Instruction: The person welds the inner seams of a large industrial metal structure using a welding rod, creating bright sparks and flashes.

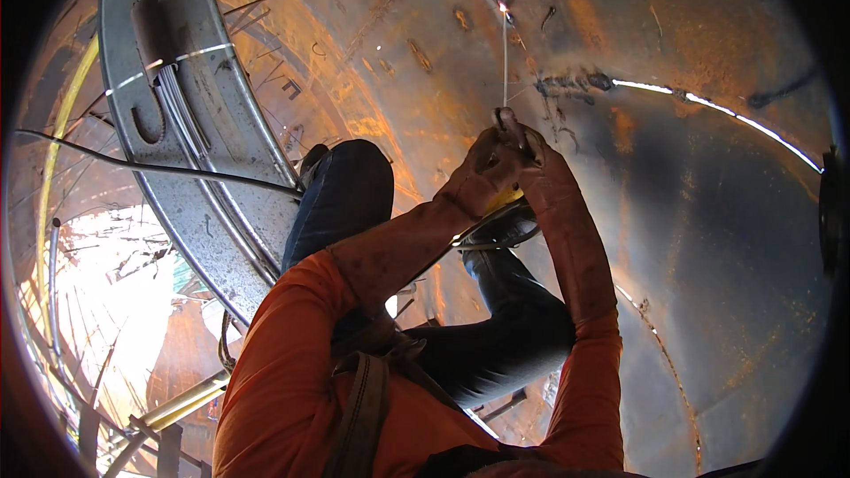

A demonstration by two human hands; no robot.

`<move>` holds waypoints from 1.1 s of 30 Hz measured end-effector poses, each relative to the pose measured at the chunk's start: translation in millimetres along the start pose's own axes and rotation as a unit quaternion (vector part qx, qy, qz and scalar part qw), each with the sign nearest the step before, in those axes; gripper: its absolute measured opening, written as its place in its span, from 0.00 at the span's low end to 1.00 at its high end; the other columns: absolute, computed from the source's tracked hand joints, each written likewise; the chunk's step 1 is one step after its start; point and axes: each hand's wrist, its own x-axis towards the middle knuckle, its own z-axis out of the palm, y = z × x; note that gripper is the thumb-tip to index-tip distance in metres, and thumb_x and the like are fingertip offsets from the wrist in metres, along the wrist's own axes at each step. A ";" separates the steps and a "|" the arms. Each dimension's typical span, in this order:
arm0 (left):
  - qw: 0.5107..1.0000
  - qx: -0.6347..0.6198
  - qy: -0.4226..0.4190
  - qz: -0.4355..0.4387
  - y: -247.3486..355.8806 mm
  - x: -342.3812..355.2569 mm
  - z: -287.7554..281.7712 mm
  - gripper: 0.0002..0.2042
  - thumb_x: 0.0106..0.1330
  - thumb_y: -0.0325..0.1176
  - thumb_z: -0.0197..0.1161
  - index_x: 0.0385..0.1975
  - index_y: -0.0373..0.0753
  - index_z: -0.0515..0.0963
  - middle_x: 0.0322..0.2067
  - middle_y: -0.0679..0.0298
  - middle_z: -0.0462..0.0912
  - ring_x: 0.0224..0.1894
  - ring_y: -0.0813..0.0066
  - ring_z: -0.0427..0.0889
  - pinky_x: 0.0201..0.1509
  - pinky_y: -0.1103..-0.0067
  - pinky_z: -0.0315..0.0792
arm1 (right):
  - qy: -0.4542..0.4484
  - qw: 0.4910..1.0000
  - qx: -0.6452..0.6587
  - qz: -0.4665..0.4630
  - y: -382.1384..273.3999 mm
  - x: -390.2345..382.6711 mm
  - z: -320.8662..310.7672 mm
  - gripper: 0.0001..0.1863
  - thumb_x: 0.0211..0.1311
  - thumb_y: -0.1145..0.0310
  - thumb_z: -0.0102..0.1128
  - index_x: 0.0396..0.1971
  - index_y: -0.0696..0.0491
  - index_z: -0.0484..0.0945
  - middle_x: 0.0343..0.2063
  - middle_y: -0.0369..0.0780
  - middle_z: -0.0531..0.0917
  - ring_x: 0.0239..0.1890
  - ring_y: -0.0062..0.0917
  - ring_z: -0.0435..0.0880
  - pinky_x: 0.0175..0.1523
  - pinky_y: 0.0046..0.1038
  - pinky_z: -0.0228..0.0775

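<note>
My gloved left hand (487, 164) and gloved right hand (544, 164) are closed together in front of me, in long brown leather gauntlets. A thin straight welding rod (506, 57) rises from between their fingers. Its far end meets a bright spot on a seam in the rusty curved steel wall (567, 35). The left fingers close round the rod's lower end. What the right fingers grip is hidden where the hands overlap. Under the hands, a yellow patch (505, 201) shows, too covered to name. My dark shoe (500, 228) is just below it.
At left, a curved grey metal channel (199, 124) carries a brown cylindrical holder (155, 31) with several rods. A black cable (159, 166) crosses it to my knee. A yellow hose (66, 115) runs farther left. A bright slit (717, 104) curves along the right wall.
</note>
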 end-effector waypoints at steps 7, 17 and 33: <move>0.998 -0.047 0.024 -0.018 14.4 -6.5 4.3 0.13 0.77 0.36 0.59 0.56 0.39 0.74 0.46 0.66 0.79 0.51 0.78 0.78 0.55 0.77 0.73 | -0.058 0.928 -0.356 -0.092 5.3 2.8 -7.1 0.20 0.75 0.72 0.64 0.63 0.58 0.79 0.47 0.34 0.85 0.53 0.19 0.83 0.59 0.23 0.75; 0.999 0.032 -0.032 -0.019 -42.1 -4.0 -16.8 0.26 0.79 0.42 0.64 0.70 0.40 0.66 0.57 0.66 0.76 0.60 0.78 0.75 0.65 0.74 0.73 | -0.087 0.971 -0.219 -0.029 -3.9 -25.3 -8.6 0.17 0.78 0.75 0.60 0.62 0.61 0.77 0.47 0.40 0.86 0.47 0.27 0.87 0.52 0.26 0.83; 0.986 -0.057 0.018 -0.158 22.6 -7.2 6.0 0.18 0.78 0.38 0.55 0.64 0.44 0.72 0.56 0.66 0.78 0.61 0.74 0.75 0.68 0.73 0.69 | -0.026 0.997 -0.047 0.056 -4.3 4.1 4.1 0.13 0.76 0.67 0.64 0.50 0.62 0.85 0.42 0.42 0.88 0.46 0.30 0.88 0.56 0.29 0.79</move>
